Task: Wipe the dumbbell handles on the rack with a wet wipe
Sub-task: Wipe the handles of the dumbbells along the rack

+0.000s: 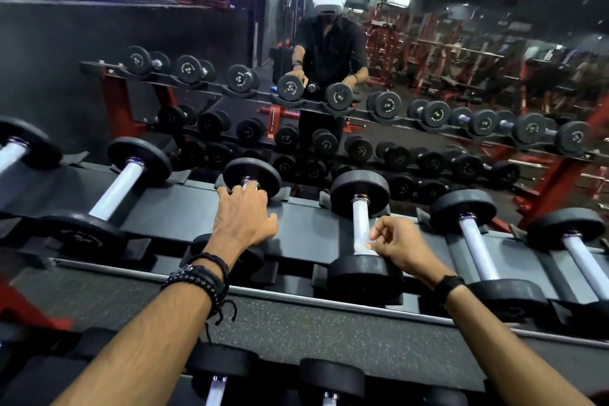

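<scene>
Several black dumbbells with silver handles lie side by side on the top shelf of the rack [296, 227]. My left hand [242, 217] lies over the handle of one dumbbell [252, 176], fingers curled round it and hiding it. My right hand [400, 244] pinches a white wet wipe [367, 245] against the lower end of the handle of the neighbouring dumbbell [359, 194], just above its near weight head [364, 277].
More dumbbells sit to the left [125, 181] and right [478, 234] on the same shelf, and others on a lower shelf [329, 379]. A wall mirror [428, 59] directly behind the rack reflects me and the gym machines.
</scene>
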Demonstrator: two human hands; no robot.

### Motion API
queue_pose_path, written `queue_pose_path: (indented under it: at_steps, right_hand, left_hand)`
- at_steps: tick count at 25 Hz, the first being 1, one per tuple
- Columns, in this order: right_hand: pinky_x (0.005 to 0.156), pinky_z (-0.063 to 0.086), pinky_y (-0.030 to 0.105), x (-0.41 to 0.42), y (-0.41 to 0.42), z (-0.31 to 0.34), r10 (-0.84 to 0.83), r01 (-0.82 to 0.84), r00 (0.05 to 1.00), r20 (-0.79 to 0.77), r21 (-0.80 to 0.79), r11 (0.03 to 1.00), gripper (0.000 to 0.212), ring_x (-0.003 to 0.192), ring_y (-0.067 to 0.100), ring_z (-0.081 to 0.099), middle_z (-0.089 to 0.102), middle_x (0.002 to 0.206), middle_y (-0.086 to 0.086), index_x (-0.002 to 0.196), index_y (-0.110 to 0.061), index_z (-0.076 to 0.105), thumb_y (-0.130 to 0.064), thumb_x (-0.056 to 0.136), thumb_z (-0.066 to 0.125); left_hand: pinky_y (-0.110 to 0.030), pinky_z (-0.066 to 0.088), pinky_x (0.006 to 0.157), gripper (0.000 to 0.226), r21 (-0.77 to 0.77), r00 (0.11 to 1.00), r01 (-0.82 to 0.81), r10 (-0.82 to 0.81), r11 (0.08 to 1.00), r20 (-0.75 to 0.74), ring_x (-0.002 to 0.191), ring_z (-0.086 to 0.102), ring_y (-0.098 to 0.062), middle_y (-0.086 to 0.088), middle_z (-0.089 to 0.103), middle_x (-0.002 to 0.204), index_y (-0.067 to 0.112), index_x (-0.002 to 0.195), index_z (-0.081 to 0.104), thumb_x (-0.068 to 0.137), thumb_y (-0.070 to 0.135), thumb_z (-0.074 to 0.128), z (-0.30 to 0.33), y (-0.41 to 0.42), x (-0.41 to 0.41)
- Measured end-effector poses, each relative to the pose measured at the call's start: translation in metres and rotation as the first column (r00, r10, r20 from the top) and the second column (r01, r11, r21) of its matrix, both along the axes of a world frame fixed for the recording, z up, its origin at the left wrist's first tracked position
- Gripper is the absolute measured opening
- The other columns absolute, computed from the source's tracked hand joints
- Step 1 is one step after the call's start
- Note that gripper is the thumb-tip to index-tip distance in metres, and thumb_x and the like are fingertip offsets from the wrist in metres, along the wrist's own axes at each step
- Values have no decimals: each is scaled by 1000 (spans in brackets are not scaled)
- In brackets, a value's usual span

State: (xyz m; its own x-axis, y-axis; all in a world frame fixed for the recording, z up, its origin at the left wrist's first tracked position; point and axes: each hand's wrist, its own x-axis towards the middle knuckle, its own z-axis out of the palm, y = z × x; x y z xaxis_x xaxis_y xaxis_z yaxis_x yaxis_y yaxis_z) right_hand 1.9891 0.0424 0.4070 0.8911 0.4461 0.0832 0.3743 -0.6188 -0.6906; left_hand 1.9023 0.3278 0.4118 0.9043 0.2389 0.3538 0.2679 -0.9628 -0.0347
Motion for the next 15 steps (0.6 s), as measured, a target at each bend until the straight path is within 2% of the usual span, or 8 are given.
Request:
queue_pose_path:
  at_steps: [3, 5, 6, 8, 9, 11, 13, 15]
  right_hand:
    - [49, 33, 20, 0, -6, 12, 71, -70, 979, -193, 11, 997, 18, 49, 4, 42, 54, 55, -5, 66, -15, 65, -14, 79, 78]
    - [45, 30, 17, -2, -5, 21, 101, -122, 953, -285, -56, 991, 19, 47, 5, 41, 54, 53, -4, 68, -11, 67, -21, 74, 82]
    - [45, 32, 16, -2, -2, 22, 105, -141, 964, -243, -136, 981, 19, 47, 5, 43, 56, 52, -4, 67, -12, 67, -19, 73, 84]
    - [45, 37, 14, 1, 11, 24, 70, -79, 996, -49, -235, 969, 21, 44, 1, 50, 60, 50, -7, 62, -17, 65, -17, 72, 83]
    - [46, 39, 13, 5, 18, 23, 21, -5, 997, 73, -216, 976, 22, 44, 0, 54, 61, 51, -7, 60, -18, 63, -15, 73, 81]
    - [51, 39, 11, 18, 33, 20, -141, 163, 953, 267, -62, 985, 23, 51, 4, 56, 61, 55, -6, 62, -19, 59, -13, 76, 76]
    - [58, 42, 20, 30, 44, 21, -282, 270, 904, 320, 83, 959, 18, 59, 12, 56, 62, 62, -5, 67, -19, 61, -22, 77, 74]
    - [63, 43, 28, 27, 49, 19, -366, 364, 865, 343, 73, 929, 18, 68, 16, 56, 64, 67, -3, 68, -21, 62, -31, 78, 74]
  left_hand:
    - [-41, 38, 84, 38, -7, 1000, 3, -3, 1000, 5, 93, 59, -27, -6, 59, 111, 14, 98, 66, 81, 45, 52, 1, -1, 0]
    - [-41, 38, 84, 38, 12, 1000, -1, 1, 1000, -1, 92, 59, -27, -6, 59, 111, 14, 98, 65, 82, 46, 51, 1, -1, 0]
    - [-41, 38, 84, 39, 17, 1000, -3, 3, 1000, -3, 92, 59, -27, -6, 59, 111, 15, 98, 65, 82, 46, 51, 1, -2, 0]
    - [-41, 38, 83, 39, 23, 1000, -7, 7, 1000, -5, 92, 59, -27, -5, 59, 111, 15, 98, 65, 82, 46, 50, 1, -1, 0]
    - [-41, 38, 84, 39, 27, 1000, -10, 10, 1000, -5, 92, 59, -26, -5, 59, 111, 15, 98, 65, 82, 46, 50, 1, -1, 0]
    - [-41, 38, 84, 39, 26, 1000, -8, 8, 1000, -7, 92, 59, -26, -5, 59, 111, 15, 99, 65, 82, 46, 50, 1, -1, 0]
    - [-42, 38, 85, 37, 4, 1000, -1, 1, 1000, -13, 92, 59, -26, -5, 60, 110, 14, 96, 65, 82, 45, 51, 3, -2, -1]
    - [-43, 39, 85, 36, -14, 1000, -6, 6, 1000, -1, 91, 59, -27, -5, 60, 109, 14, 94, 65, 81, 45, 51, 3, -1, -1]
